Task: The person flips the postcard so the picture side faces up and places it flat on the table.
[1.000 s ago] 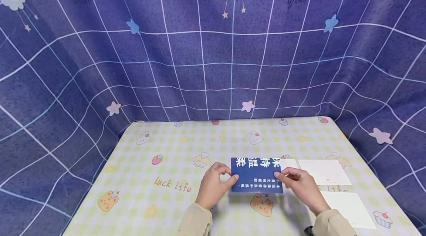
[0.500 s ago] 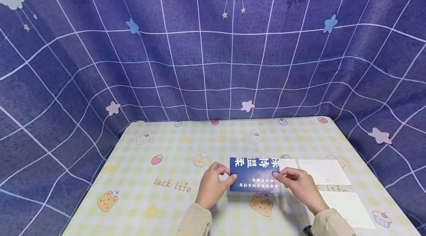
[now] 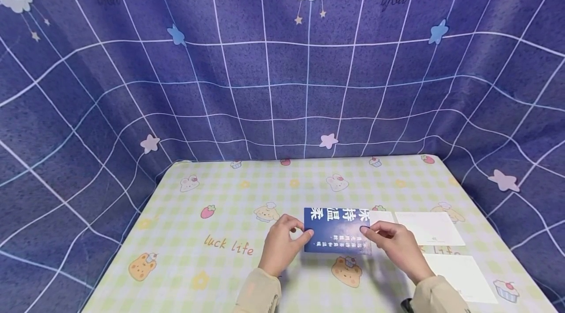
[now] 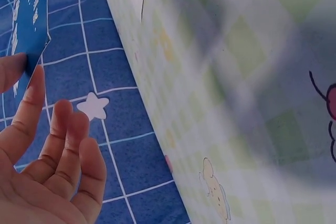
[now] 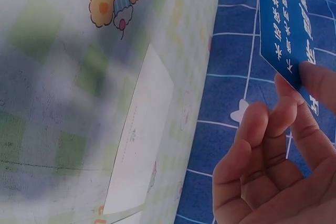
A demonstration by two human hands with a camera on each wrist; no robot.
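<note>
A blue card (image 3: 335, 234) with white Chinese characters is held above the table, its writing upside down in the head view. My left hand (image 3: 282, 244) pinches its left edge between thumb and forefinger. At the opposite edge my right hand (image 3: 397, 247) pinches it the same way. In the left wrist view the other fingers (image 4: 63, 156) of the left hand are loosely bent away from the blue card (image 4: 32, 30). The right wrist view shows the right thumb lying on the printed face of the blue card (image 5: 286, 30).
Two white cards lie on the right part of the table, one farther back (image 3: 430, 228) and one nearer (image 3: 463, 278). Another pale card (image 3: 383, 216) shows partly behind the blue one. A checked cloth with cartoon prints covers the table (image 3: 176, 234); a dark blue grid curtain (image 3: 282, 67) surrounds it.
The blue card has shifted slightly left and up, and tilted a little, with glare now on its face. Both hands keep their pinch on it and have barely moved.
</note>
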